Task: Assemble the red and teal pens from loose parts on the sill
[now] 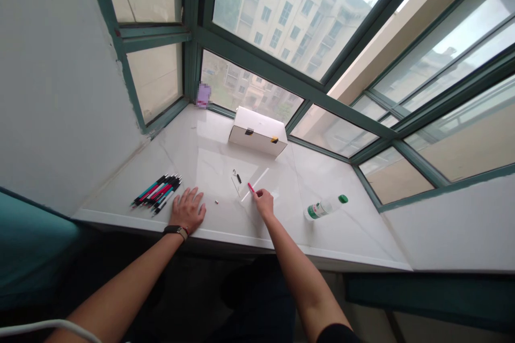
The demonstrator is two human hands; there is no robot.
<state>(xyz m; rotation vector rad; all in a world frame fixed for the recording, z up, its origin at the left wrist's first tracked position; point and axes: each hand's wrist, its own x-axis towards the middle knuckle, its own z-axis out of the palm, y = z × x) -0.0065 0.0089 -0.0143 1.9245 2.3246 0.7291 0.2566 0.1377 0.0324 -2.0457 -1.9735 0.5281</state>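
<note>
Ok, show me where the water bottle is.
In the head view, the plastic water bottle lies on its side on the window sill, right of the right hand.

The pink item at the right hand is partly concealed by the fingers; its type cannot be determined. The small item on the windowsill is too small to identify, as is the dark piece nearby. The purple object at the sill's far corner is blurred beyond identification. The white cable is cut off by the lower picture edge.
</note>
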